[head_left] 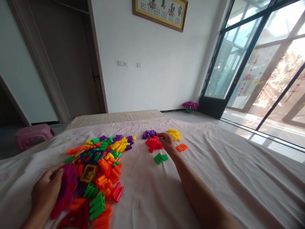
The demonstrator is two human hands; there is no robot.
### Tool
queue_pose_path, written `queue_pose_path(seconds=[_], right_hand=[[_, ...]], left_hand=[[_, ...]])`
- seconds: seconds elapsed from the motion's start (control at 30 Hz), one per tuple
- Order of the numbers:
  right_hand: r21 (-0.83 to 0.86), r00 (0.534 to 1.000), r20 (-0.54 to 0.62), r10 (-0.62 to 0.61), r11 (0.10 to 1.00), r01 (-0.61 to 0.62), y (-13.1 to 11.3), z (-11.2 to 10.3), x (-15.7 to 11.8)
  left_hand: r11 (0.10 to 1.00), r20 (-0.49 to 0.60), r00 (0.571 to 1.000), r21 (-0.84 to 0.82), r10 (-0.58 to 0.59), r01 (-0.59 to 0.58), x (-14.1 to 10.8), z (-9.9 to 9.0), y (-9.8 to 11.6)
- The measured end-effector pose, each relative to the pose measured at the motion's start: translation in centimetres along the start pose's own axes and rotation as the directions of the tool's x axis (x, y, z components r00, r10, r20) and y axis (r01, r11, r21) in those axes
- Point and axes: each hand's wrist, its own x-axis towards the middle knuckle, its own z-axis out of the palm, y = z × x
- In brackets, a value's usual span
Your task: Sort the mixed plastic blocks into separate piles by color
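Heap of mixed plastic toy pieces (102, 179), landmark of this list: orange, green, red, yellow and purple, jumbled on pale, wrinkled cloth (140, 197).

Blue square frame (87, 156), on top of the heap's far half; yellow square frame (89, 173), near the heap's middle.

Magenta scalloped piece (67, 187), tilted up at the heap's left side. Left hand (49, 187), at the outer side of the same piece; grip closed on its edge.

Red triangular piece (77, 218), at the heap's near end.

To the right of the heap, well apart from it, small groups sorted by colour: purple group (149, 134), farthest back; red group (153, 144), just in front of the purple; green group (160, 158), nearest; yellow group (174, 135) and orange group (181, 147), farthest right from the heap.

Right hand (164, 140), right of the heap, fingertips drawn together at the red group's far right edge; contents of grip, if any, impossible to tell.

Pink stool (34, 135), beyond the heap to the left.
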Motion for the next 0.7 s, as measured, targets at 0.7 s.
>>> queue_pose_path(seconds=[0.7], right_hand=[[0.086,0.625,0.577,-0.526,0.800,0.594,-9.3,9.7,-11.6]], left_hand=[[0.996,0.083,0.992,0.001,-0.090,0.090,-0.4,-1.1,2.6]])
